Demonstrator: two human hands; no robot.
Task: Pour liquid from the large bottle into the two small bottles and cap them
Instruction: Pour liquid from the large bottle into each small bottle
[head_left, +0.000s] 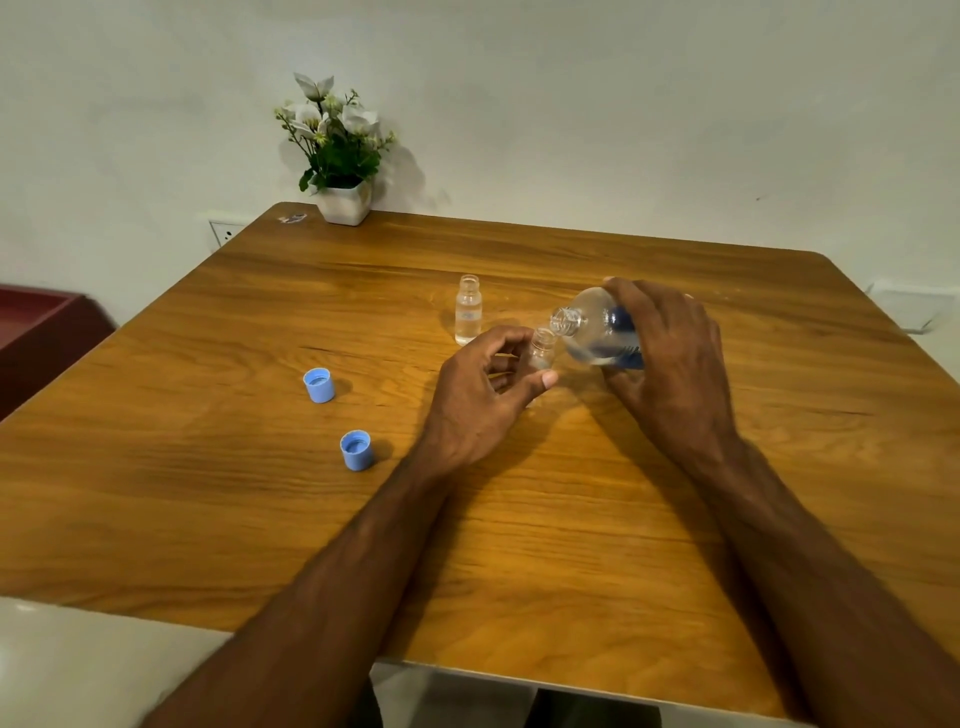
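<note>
On one table (208, 493), the right hand (670, 358) grips one large bottle (597, 332), tipped, its mouth at the held small bottle (543, 348). The left hand (483, 389) pinches that one; a second small bottle (468, 310) stands uncapped just beyond. Two blue caps (319, 385) lie apart, left.

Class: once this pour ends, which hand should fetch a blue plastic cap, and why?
Probably the left hand: both blue plastic caps lie on its side, while the right hand grips the tilted large clear bottle.
</note>
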